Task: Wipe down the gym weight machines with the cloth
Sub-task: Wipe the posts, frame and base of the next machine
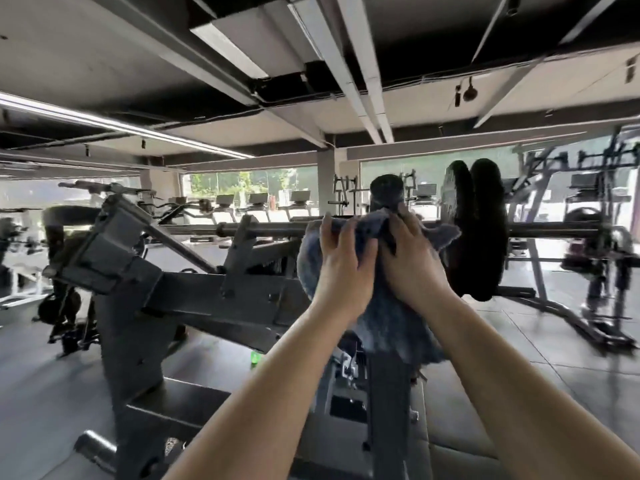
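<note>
Your left hand (341, 258) and right hand (410, 263) sit side by side, fingers curled over the blue cloth (384, 317), gripping it against the machine's bar (263, 230). The cloth hangs below, just left of two black plates (479, 230).

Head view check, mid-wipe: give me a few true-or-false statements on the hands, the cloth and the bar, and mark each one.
1. Both hands are on the cloth. True: the left hand and right hand grip the blue-grey cloth.
2. The cloth lies on the floor. False: it is draped over the horizontal bar and hangs below it.
3. Black weight plates sit on the bar to the right of the hands. True.
4. The hands are wiping a treadmill screen. False: the treadmills stand far off by the windows.
</note>
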`<state>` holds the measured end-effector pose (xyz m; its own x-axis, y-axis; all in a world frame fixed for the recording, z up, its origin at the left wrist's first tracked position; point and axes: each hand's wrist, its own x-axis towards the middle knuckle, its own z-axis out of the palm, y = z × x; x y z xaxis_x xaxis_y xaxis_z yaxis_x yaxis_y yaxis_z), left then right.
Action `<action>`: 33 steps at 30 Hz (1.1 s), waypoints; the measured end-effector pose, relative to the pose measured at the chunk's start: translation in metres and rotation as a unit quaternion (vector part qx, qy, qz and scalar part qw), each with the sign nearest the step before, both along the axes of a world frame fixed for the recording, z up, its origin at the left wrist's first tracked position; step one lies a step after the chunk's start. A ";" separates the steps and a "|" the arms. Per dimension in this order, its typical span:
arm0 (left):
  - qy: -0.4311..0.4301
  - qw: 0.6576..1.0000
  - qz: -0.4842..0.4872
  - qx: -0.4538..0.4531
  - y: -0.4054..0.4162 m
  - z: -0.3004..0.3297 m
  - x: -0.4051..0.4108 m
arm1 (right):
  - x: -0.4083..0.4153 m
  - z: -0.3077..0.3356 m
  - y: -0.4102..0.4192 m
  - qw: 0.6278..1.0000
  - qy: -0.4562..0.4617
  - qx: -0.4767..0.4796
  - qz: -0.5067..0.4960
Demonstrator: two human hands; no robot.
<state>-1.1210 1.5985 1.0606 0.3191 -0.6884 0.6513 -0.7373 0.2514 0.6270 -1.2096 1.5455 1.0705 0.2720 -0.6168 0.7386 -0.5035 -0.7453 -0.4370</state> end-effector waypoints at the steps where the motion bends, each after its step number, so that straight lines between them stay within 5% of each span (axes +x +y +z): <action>1: 0.026 0.999 -0.030 0.001 -0.012 -0.001 0.000 | 0.002 -0.001 -0.004 1.000 0.026 0.014 -0.009; 5: 0.110 0.982 -0.145 -0.042 -0.030 -0.021 0.008 | 0.001 -0.013 -0.001 0.998 0.037 0.006 -0.042; 13: -0.104 0.956 -0.250 -0.114 -0.018 -0.069 0.063 | 0.048 -0.079 0.030 0.923 -0.025 -0.192 -0.332; 17: -0.170 0.955 -0.225 -0.095 -0.015 -0.091 0.110 | 0.095 -0.108 0.048 0.897 -0.001 -0.281 -0.341; 22: -0.274 0.959 -0.036 -0.069 -0.033 -0.110 0.175 | 0.151 -0.131 0.030 0.946 -0.002 -0.155 -0.285; 28: -0.368 0.913 -0.025 0.177 -0.100 -0.100 0.205 | 0.179 -0.130 -0.053 0.931 0.142 0.133 -0.309; 33: -0.486 0.858 0.017 0.169 -0.140 -0.101 0.206 | 0.167 -0.150 -0.097 0.910 0.176 0.015 -0.375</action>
<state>-0.9149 1.4585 0.9591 -0.2371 -0.8909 0.3874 -0.9563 0.1437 -0.2547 -1.0423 1.4484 0.9209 -0.0168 -0.7454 0.6664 -0.9785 -0.1248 -0.1642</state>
